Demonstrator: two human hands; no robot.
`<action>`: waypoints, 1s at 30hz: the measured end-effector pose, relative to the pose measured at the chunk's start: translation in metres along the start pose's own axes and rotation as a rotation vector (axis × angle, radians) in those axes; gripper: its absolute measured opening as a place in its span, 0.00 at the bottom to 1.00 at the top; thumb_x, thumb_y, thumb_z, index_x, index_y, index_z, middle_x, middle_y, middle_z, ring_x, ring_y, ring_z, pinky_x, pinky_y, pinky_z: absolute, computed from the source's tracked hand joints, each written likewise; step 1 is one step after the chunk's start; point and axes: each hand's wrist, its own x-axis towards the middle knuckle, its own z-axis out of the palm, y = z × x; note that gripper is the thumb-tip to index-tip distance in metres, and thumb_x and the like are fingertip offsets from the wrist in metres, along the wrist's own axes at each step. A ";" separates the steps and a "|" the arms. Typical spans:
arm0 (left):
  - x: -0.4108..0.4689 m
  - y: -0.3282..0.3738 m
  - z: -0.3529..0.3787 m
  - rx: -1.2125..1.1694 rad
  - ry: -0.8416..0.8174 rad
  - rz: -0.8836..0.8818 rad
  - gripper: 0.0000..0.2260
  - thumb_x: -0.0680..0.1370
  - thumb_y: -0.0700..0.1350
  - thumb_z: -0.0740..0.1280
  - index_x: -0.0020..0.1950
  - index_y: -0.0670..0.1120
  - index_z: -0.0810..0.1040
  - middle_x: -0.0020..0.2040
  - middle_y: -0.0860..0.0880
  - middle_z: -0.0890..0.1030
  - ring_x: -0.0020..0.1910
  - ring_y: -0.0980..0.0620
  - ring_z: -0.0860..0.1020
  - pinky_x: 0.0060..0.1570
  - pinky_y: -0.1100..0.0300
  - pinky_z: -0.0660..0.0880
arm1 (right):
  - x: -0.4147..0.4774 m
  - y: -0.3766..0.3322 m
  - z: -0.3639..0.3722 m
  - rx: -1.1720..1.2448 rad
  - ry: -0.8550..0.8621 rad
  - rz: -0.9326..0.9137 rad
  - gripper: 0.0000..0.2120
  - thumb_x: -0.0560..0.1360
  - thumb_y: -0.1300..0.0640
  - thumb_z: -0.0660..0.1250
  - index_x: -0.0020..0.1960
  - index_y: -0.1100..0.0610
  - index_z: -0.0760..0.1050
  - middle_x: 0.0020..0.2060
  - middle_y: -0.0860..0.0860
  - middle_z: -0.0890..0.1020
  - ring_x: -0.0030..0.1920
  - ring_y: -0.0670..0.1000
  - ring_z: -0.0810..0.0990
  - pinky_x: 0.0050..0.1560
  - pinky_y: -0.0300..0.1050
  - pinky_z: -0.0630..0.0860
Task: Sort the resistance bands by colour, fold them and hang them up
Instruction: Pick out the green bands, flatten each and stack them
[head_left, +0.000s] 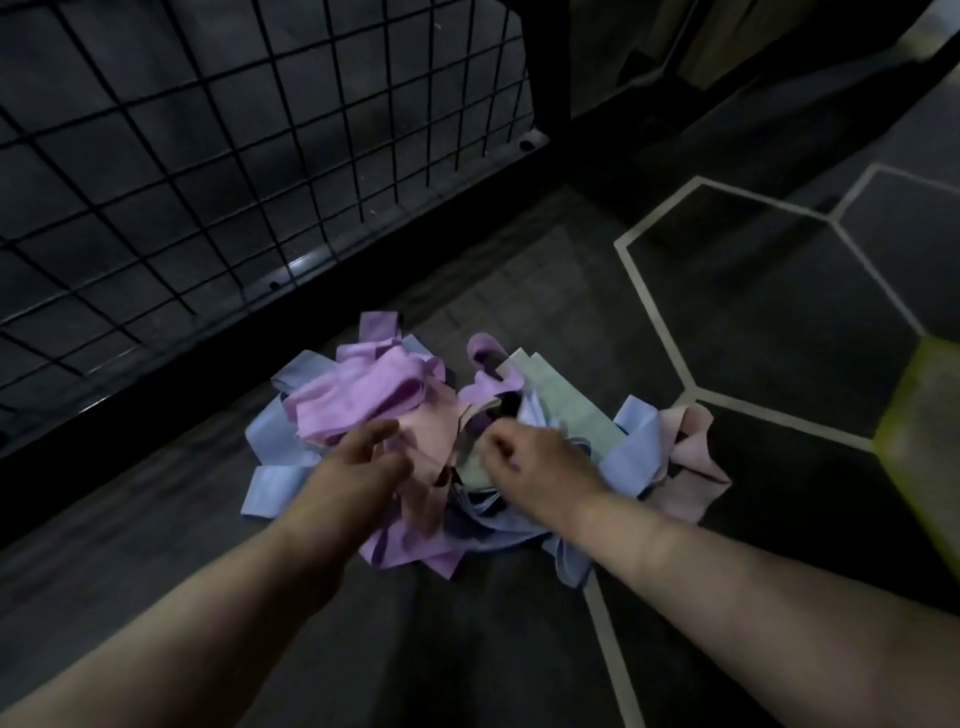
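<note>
Step in hand: colour sorting; we see nothing folded or hung. The tangled heap of purple, blue, pink and pale green elastic resistance bands (363, 395) lies on the dark floor (519, 649), frame centre. The left hand (358, 460), grip spread, touches a pink band (434, 434). The right hand (527, 460) pinches a pale green band (471, 466). Next, we judge, it must be drawn free of the tangle.

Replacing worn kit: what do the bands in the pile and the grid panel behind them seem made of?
The bands look like thin, matte stretch material, latex or fabric elastic: flat ribbons that crumple and fold softly, no shine; blur hides any weave. The grid panel looks like black-coated metal wire: thin straight rods crossing in squares, a dull glint on its lower frame.
</note>
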 end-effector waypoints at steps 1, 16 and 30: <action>-0.002 -0.003 0.000 0.009 -0.002 -0.015 0.19 0.80 0.42 0.65 0.69 0.57 0.72 0.60 0.49 0.80 0.49 0.54 0.82 0.42 0.58 0.77 | 0.006 0.008 -0.004 -0.009 0.068 0.055 0.10 0.78 0.48 0.60 0.56 0.48 0.75 0.48 0.54 0.80 0.50 0.59 0.79 0.47 0.50 0.75; -0.024 -0.011 0.006 0.122 0.065 -0.014 0.12 0.78 0.42 0.68 0.61 0.53 0.79 0.61 0.47 0.79 0.42 0.58 0.79 0.34 0.72 0.73 | 0.050 0.000 -0.005 -0.321 0.140 -0.203 0.09 0.80 0.47 0.62 0.55 0.49 0.78 0.45 0.49 0.83 0.53 0.52 0.79 0.65 0.50 0.54; -0.032 0.006 -0.006 0.110 0.075 0.088 0.20 0.79 0.42 0.66 0.65 0.63 0.73 0.57 0.51 0.80 0.48 0.42 0.83 0.45 0.43 0.81 | 0.028 -0.083 -0.065 0.770 0.530 -0.349 0.04 0.82 0.57 0.60 0.53 0.49 0.71 0.46 0.50 0.78 0.45 0.48 0.78 0.43 0.46 0.76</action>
